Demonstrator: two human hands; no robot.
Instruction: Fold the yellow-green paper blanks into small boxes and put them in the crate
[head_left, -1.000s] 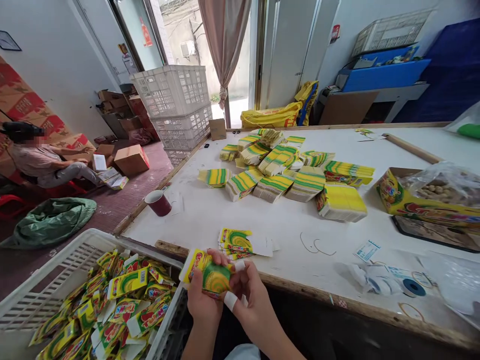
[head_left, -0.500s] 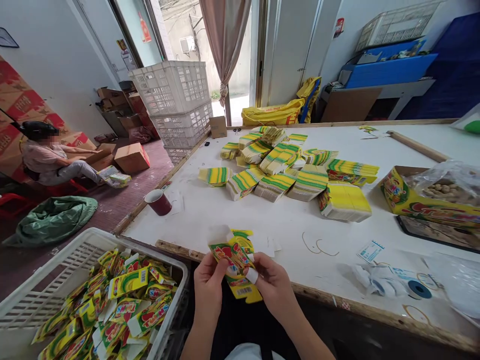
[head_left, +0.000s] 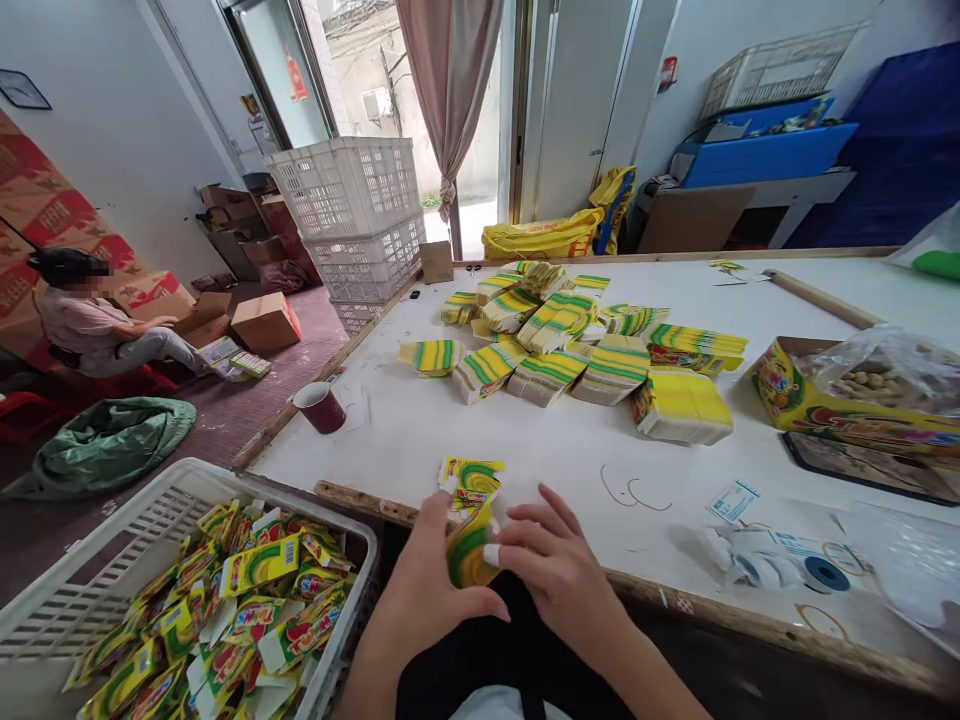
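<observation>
A small yellow-and-green printed carton (head_left: 471, 555) stands tilted between my hands at the table's front edge. My left hand (head_left: 424, 590) has its fingers along the carton's left side, with the thumb stretched away from it. The fingers of my right hand (head_left: 559, 565) are spread, and one fingertip wrapped in white touches the carton's right edge. Just beyond, several flat cartons (head_left: 472, 475) lie on the white table. To my left, a white plastic crate (head_left: 180, 480) holds many folded cartons (head_left: 259, 565) of the same print.
Bundled flat cartons (head_left: 555, 325) are heaped mid-table. A dark red mug (head_left: 320, 408) stands left. On the right are a display box (head_left: 862, 415), a phone (head_left: 862, 468), plastic wrap and rubber bands. A co-worker (head_left: 90, 315) sits on the far left near cardboard boxes.
The carton has turned and folded from a wide printed face to a narrower, upright one. My left thumb has lifted off it, and my right fingers have spread.
</observation>
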